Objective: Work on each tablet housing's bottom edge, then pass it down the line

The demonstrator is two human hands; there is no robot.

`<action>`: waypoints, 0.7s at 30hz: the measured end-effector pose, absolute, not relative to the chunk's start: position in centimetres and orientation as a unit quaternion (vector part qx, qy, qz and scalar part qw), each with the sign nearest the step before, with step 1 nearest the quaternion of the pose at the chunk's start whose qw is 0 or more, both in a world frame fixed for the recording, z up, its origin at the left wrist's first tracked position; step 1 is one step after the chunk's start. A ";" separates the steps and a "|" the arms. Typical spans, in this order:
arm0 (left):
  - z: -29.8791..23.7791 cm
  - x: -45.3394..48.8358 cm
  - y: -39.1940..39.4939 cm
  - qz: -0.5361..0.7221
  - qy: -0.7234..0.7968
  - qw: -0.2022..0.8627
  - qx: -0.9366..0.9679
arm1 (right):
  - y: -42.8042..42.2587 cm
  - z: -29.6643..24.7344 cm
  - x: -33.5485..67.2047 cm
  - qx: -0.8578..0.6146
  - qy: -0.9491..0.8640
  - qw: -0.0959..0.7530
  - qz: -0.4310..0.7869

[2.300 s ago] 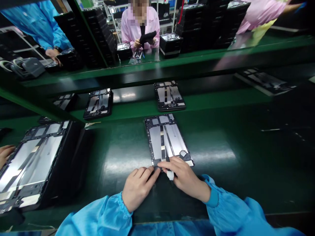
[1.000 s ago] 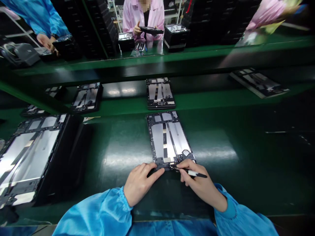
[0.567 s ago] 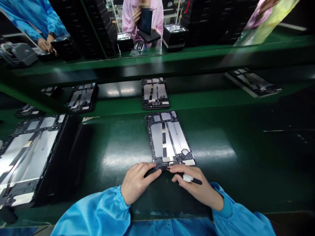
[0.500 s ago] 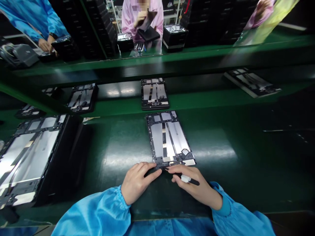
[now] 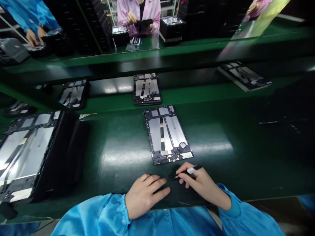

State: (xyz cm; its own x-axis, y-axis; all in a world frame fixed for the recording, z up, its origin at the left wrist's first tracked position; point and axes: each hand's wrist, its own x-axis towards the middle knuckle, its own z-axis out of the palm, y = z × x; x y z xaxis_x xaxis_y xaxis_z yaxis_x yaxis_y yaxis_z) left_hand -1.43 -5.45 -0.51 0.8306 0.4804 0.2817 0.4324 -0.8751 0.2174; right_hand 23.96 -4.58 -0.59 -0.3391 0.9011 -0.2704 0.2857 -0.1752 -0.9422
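An opened tablet [image 5: 167,134] lies flat on the green bench in front of me, its silver inner plate, dark flat cables and black frame showing. My left hand [image 5: 147,193] rests palm down near the bench's front edge, fingers stretched out, apart from the tablet and holding nothing. Just below the tablet's lower right corner, my right hand [image 5: 197,183] grips a slim black pen-like tool with a white band [image 5: 191,170]. The tool's dark tip points left toward my left fingers; its exact shape is hard to make out.
A tall stack of similar opened tablets [image 5: 27,147] stands at left. Another tablet pile [image 5: 147,90] sits beyond mine, with more at far left [image 5: 73,94] and far right [image 5: 244,76]. A raised green shelf [image 5: 172,49] crosses behind. Co-workers in blue and pink sleeves work across it.
Both my hands have drawn back from the tablet's near edge toward me, the tool still in my right hand. Across the shelf, the pink-sleeved person has lowered the dark panel they hold.
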 end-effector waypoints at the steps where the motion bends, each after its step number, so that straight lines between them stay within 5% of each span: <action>1: -0.6 -1.3 -5.5 0.156 0.242 0.064 0.955 | -4.6 -0.6 24.1 -0.512 -0.597 0.253 0.563; 8: -1.2 -1.1 -5.0 0.160 0.219 0.057 0.961 | -3.8 0.3 23.6 -0.501 -0.700 0.223 0.458; 21: -0.4 -1.6 -4.1 0.225 0.281 0.084 0.929 | -0.3 2.5 23.6 -0.473 -0.566 0.326 0.592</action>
